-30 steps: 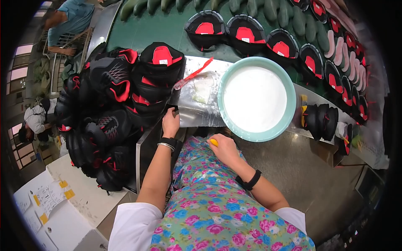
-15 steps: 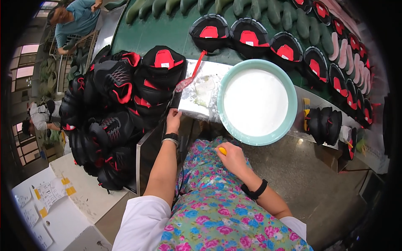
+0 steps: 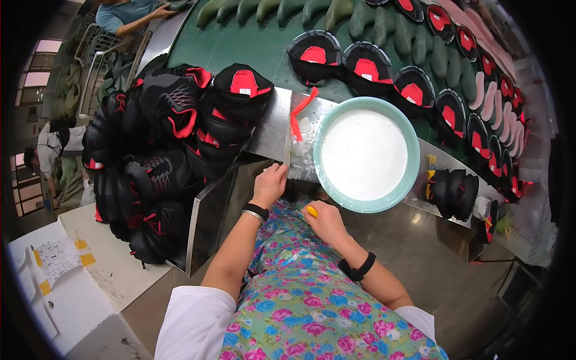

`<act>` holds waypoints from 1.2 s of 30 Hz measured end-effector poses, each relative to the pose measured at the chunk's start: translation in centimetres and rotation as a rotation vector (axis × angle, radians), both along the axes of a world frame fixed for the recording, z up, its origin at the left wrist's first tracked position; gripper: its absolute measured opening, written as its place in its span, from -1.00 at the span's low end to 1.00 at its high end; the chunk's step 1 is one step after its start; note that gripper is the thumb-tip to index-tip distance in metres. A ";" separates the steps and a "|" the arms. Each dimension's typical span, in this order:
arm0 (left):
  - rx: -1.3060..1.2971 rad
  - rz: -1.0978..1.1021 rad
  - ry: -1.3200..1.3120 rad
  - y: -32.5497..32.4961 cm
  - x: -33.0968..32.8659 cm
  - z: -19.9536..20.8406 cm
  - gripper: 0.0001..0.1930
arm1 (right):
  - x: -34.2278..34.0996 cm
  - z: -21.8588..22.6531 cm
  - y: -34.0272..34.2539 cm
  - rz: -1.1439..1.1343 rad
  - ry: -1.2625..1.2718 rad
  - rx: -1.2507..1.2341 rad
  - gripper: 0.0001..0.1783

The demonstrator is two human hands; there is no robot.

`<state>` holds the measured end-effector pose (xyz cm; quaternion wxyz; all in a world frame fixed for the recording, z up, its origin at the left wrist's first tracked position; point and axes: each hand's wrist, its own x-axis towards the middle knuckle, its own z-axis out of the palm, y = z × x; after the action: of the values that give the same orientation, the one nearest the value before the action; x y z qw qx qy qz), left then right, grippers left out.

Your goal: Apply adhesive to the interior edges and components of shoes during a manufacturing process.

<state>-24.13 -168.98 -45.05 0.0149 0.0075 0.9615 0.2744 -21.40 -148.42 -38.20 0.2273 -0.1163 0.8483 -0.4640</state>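
My left hand (image 3: 270,185) is at the near edge of the metal bench, its fingertips closed on the corner of a white-stained metal sheet (image 3: 304,161). My right hand (image 3: 327,222) is a fist in front of the floral apron, wrapped round a tool with a yellow handle (image 3: 311,211); the rest of that tool is hidden. A pale green basin (image 3: 414,171) holding white liquid (image 3: 363,156) stands right of the sheet. Across the sheet lies a red-handled tool (image 3: 296,123).
Black shoes with red linings (image 3: 159,168) are heaped at left beside a metal panel (image 3: 204,225). Shoe uppers (image 3: 366,69), green foot forms (image 3: 384,27) and pink insoles (image 3: 492,108) line the green table (image 3: 258,45). A co-worker (image 3: 129,15) is at the far left.
My left hand has moved right, and the stained sheet with the red-handled tool has shifted right, baring metal on its left. My right hand keeps its grip. The view has shifted slightly.
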 end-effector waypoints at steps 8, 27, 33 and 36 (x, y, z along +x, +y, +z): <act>0.477 0.570 -0.236 -4.2 2.3 -4.5 -0.81 | -0.7 -0.2 0.5 0.009 -0.044 0.066 -0.77; -0.090 0.089 0.099 -5.6 -8.0 -1.1 -0.79 | -1.4 -1.0 -3.0 -0.070 -0.139 0.083 -0.80; -0.232 0.072 -0.090 -4.0 -16.7 -5.6 -0.86 | -0.8 -1.6 -3.9 -0.146 -0.160 0.069 -0.81; -0.281 0.049 -0.109 -4.2 -18.3 -7.5 -0.90 | -0.6 -2.1 -3.8 -0.187 -0.191 0.064 -0.82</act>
<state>-42.47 -173.21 -52.60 0.0614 -0.0333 0.9881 0.1373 -21.96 -152.19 -40.31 0.2666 0.0153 0.8443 -0.4647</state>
